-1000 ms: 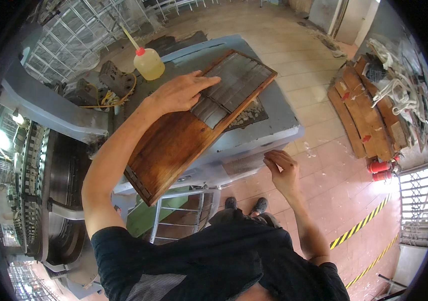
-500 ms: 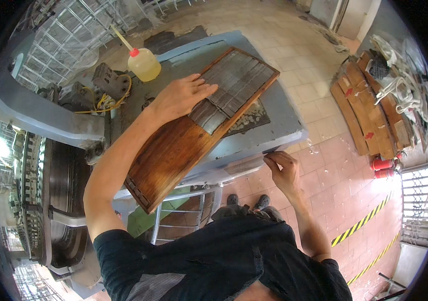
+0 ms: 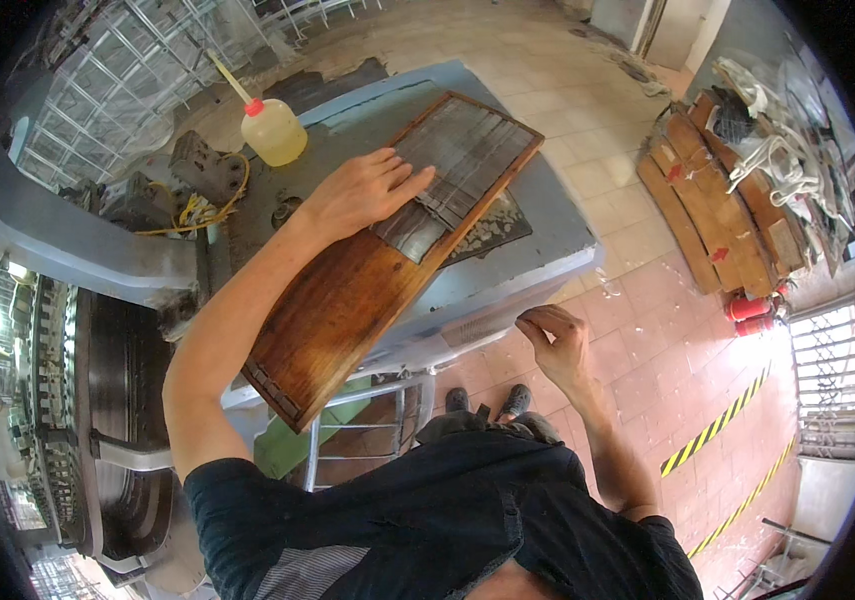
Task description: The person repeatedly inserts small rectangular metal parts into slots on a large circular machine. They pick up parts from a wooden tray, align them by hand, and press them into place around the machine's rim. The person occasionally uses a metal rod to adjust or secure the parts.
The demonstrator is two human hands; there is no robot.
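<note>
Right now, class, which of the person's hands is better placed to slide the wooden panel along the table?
Probably the left hand: it lies flat on the wooden panel. The right hand is off the panel, beside the grey table edge.

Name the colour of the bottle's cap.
Red, on the yellowish bottle; the cap shows in the head view.

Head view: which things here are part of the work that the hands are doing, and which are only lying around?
In the work:
- wooden panel, lying on the blue table
- left hand, flat on the panel
- right hand, at the table's edge; what it holds is not visible

Lying about:
- yellow squeeze bottle
- wooden planks on the floor
- white ropes
</note>
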